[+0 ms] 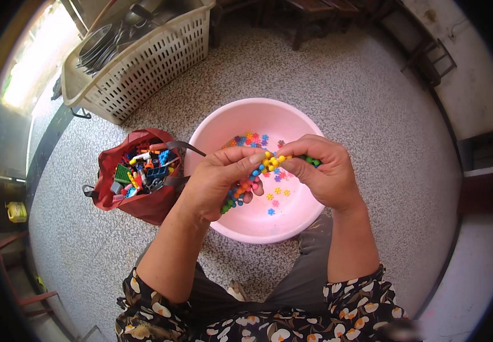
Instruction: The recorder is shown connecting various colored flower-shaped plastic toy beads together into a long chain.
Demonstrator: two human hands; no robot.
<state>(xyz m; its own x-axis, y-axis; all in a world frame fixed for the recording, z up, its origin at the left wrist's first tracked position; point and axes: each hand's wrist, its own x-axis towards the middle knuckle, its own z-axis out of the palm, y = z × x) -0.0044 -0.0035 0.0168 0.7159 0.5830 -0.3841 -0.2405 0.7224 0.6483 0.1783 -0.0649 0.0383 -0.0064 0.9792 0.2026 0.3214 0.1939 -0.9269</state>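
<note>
1. Hands: two. Left hand (218, 174) and right hand (329, 176), close together above the basin, fingertips almost meeting.
2. Left grip: thumb and forefinger pinched together on the chain (270, 163); other fingers curled beneath it.
3. Right grip: thumb and forefinger pinched on a yellow part at the chain's right. Green beads (312, 162) show behind these fingers; cannot tell whether they join the chain.
4. Chain: one, held up over the basin. Yellow between the hands; blue, orange, pink and green over and below the left fingers. Pieces overlap, no sure count.
5. Basin: one, pink, round, on the floor (406, 171).
6. Loose flowers inside: three yellow (278, 191) near the middle, one blue (271, 211) lowest. A mixed cluster (251, 139) lies toward the far left; too crowded to count.
7. Bag: one, red (158, 214), just left of the basin, full of mixed toys (143, 171), uncounted.
8. Crate: one, white (143, 74), farther off, holding pans (95, 48).
</note>
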